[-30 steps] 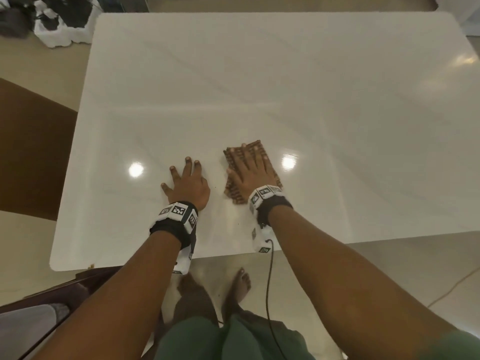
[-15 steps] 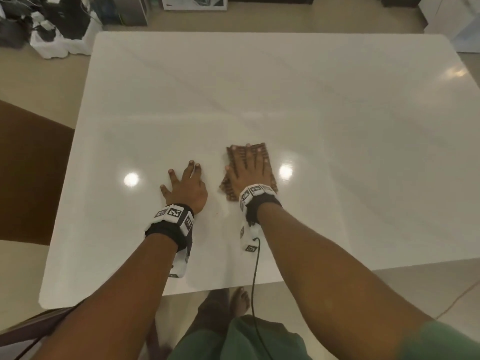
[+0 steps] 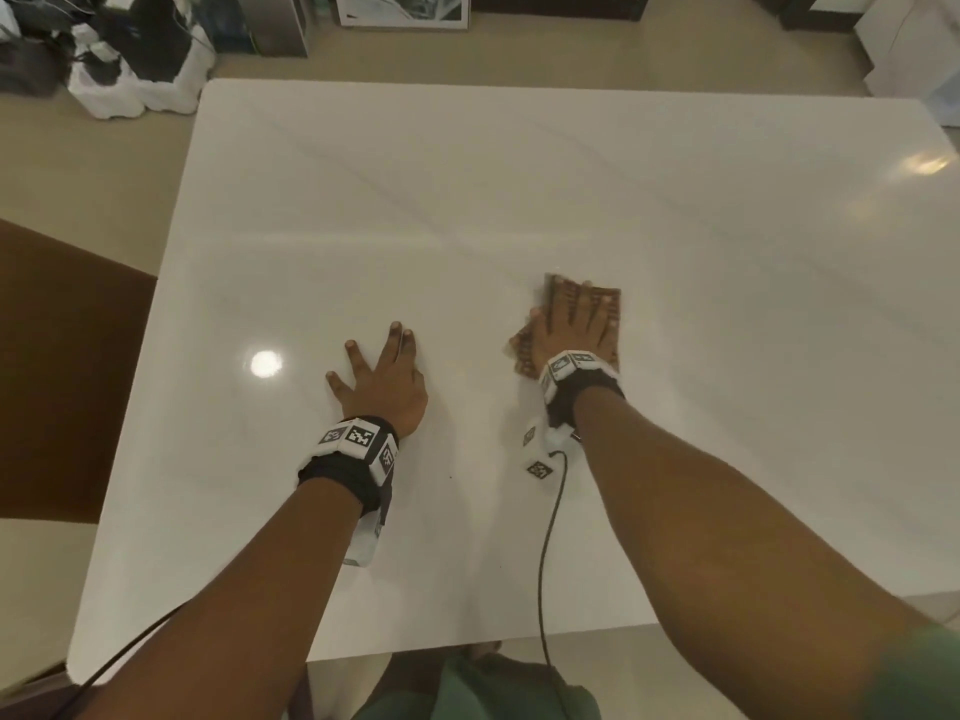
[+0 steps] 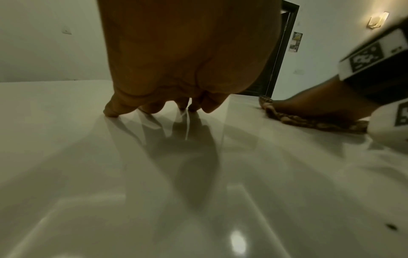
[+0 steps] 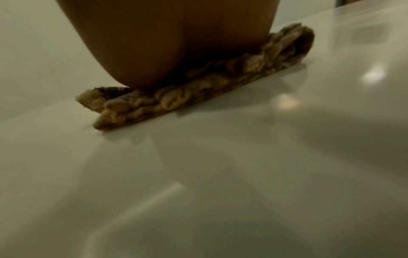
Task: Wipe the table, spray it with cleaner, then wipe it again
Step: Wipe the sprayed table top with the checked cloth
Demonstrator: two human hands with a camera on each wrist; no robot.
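Note:
A glossy white table (image 3: pixel 519 189) fills the head view. On it lies a folded brown patterned cloth (image 3: pixel 613 298), and my right hand (image 3: pixel 574 324) presses flat on top of it with straight fingers. In the right wrist view the palm (image 5: pixel 176 43) bears down on the cloth (image 5: pixel 198 90). My left hand (image 3: pixel 382 371) rests on the bare tabletop to the left of the cloth, fingers spread and straight. The left wrist view shows its fingertips (image 4: pixel 110 111) touching the table (image 4: pixel 198 192) and the cloth (image 4: pixel 309 122) under the right hand. No spray bottle is in view.
A brown chair (image 3: pixel 62 366) stands at the table's left side. Bags and boxes (image 3: pixel 119 59) lie on the floor beyond the far left corner, and a framed picture (image 3: pixel 402 10) leans at the back. A cable (image 3: pixel 545 563) trails from my right wrist over the near edge.
My right hand has slid the cloth to the right and a little farther from me, widening the gap to the left hand. The left hand stays planted on the table.

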